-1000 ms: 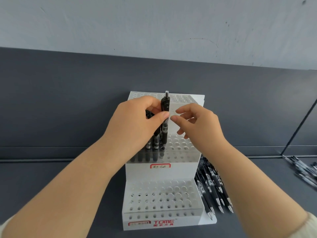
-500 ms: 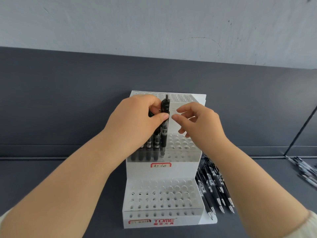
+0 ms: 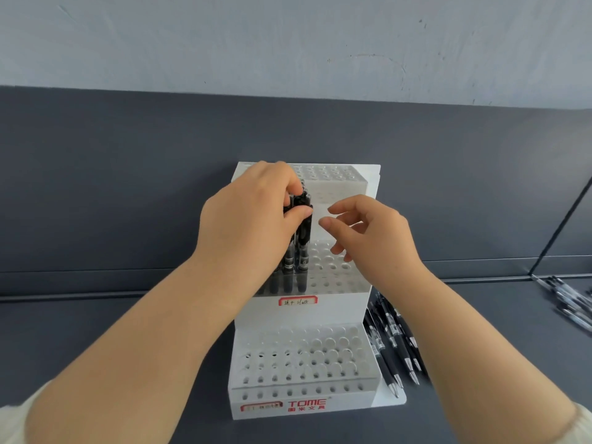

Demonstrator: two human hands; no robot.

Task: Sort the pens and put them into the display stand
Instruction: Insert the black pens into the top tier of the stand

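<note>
A white tiered display stand [image 3: 339, 302] with rows of round holes stands on the dark desk against the back panel. Several black pens stand upright in the left holes of its middle tier. My left hand [image 3: 253, 219] pinches the top of the rightmost of them, a black pen [image 3: 303, 248], thumb in front and fingers on top. Its lower end sits in a hole. My right hand [image 3: 371, 238] hovers just right of that pen, fingers spread and holding nothing.
A pile of black pens [image 3: 392, 344] lies on the desk right of the stand's base. More pens [image 3: 573, 302] lie at the far right edge. The lower tier [image 3: 307, 357] and top tier [image 3: 333, 177] show only vacant holes.
The pen has sunk lower into its hole under my left hand. My right hand has let go of it and pulled slightly right, with the fingers opening.
</note>
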